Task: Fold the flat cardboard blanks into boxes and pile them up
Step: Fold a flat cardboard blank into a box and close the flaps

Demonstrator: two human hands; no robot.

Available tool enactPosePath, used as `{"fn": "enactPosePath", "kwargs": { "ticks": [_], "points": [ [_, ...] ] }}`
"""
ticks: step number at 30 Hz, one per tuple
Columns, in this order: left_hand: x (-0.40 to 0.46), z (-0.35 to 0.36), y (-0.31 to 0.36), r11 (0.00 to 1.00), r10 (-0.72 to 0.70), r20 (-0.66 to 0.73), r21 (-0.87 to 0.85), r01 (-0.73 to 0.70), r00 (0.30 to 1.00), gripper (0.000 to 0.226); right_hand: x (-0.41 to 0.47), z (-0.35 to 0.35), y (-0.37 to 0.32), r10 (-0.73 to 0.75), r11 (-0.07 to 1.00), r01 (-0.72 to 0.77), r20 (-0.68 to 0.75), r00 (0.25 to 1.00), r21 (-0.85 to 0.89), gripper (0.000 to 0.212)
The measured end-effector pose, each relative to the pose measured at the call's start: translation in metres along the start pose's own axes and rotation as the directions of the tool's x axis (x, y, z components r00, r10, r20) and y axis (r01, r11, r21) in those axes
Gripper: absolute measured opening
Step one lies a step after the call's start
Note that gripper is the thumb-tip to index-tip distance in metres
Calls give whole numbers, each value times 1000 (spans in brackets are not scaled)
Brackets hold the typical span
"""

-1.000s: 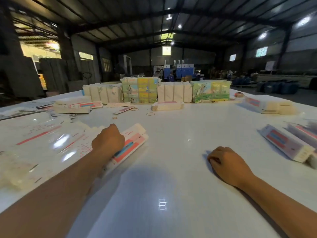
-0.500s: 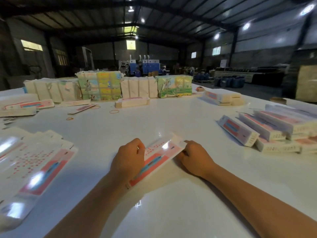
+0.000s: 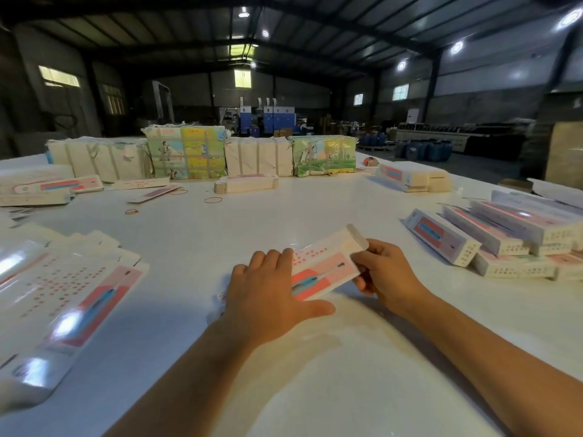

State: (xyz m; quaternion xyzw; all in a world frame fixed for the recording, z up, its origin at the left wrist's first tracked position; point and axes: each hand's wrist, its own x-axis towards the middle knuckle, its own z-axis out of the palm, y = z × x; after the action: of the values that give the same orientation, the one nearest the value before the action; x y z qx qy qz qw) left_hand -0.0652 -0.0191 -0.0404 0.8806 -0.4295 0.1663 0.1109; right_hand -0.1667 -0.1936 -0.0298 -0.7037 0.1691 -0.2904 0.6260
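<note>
Both hands meet over one cardboard blank (image 3: 325,266) lying near the middle of the white table (image 3: 315,373). Left hand (image 3: 268,298) lies flat on its near end, fingers straight and pressing; right hand (image 3: 383,272) pinches its far end between thumb and curled fingers. Flat blanks (image 3: 63,294) fan out at left, folded boxes (image 3: 492,238) pile at right.

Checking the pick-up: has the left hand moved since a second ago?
Yes. The left hand left the fanned stack of flat blanks and now presses the pink-and-white cardboard blank mid-table, toward the folded boxes.
</note>
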Motion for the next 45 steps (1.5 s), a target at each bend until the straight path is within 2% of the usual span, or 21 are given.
{"fn": "enactPosePath", "kwargs": {
  "ticks": [2, 4, 6, 9, 11, 14, 21, 23, 25, 27, 29, 31, 35, 37, 40, 42, 43, 45],
  "points": [
    [2, 2, 3, 999, -15, 5, 30, 14, 1000, 102, 1, 0, 2, -11, 1000, 11, -1, 1000, 21, 20],
    [4, 0, 4, 995, -58, -6, -78, 58, 998, 84, 0, 2, 3, -35, 996, 36, -11, 999, 77, 23],
    [5, -5, 2, 971, -132, -22, -204, 125, 991, 69, -1, 2, 3, -75, 992, 85, -105, 992, 90, 19],
    [6, -10, -2, 947, -200, -3, -259, 192, 980, 65, -1, 0, 5, -227, 973, 202, -291, 929, -114, 11],
    [6, -11, -3, 942, -200, 11, -272, 195, 980, 66, -5, 4, 5, -337, 930, 278, -254, 907, -242, 12],
    [5, -9, -1, 953, -156, 41, -257, 161, 987, 66, -11, 16, 7, -370, 882, 311, -110, 923, -354, 14],
    [6, -4, -1, 971, -112, 38, -207, 117, 993, 57, -12, 16, 6, -285, 940, 263, -77, 955, -215, 14],
    [5, -4, -1, 974, -102, 37, -199, 108, 994, 57, -11, 17, 7, -235, 956, 219, -61, 970, -196, 27],
    [5, -3, -2, 980, -89, 33, -177, 93, 996, 58, -9, 19, 8, -185, 951, 169, -39, 982, -260, 38],
    [6, -1, -2, 984, -79, 26, -158, 82, 997, 60, -8, 20, 9, -213, 929, 192, -32, 977, -317, 33],
    [5, 0, -2, 983, -84, 20, -160, 86, 996, 59, -10, 20, 10, -303, 900, 274, -35, 952, -338, 19],
    [5, 1, -3, 979, -94, 29, -180, 98, 995, 58, -12, 21, 10, -354, 878, 322, -28, 935, -356, 19],
    [4, 1, -2, 976, -96, 29, -192, 99, 995, 55, -10, 21, 9, -336, 873, 315, 9, 942, -371, 19],
    [4, 2, 0, 978, -110, 14, -175, 111, 994, 57, -9, 20, 8, -327, 892, 308, -1, 945, -332, 21],
    [5, 3, 5, 975, -146, 8, -169, 146, 989, 69, -6, 17, 5, -308, 926, 265, -130, 942, -269, 16],
    [6, 4, 9, 966, -162, 3, -205, 159, 987, 69, -5, 15, 4, -214, 965, 177, -193, 958, -193, 13],
    [6, 3, 10, 960, -170, 9, -224, 168, 985, 70, -5, 14, 3, -128, 990, 115, -164, 978, -84, 13],
    [6, 3, 11, 952, -181, 32, -246, 183, 983, 77, -5, 15, 1, 12, 983, -10, -8, 1000, 183, 20]
  ]
}}
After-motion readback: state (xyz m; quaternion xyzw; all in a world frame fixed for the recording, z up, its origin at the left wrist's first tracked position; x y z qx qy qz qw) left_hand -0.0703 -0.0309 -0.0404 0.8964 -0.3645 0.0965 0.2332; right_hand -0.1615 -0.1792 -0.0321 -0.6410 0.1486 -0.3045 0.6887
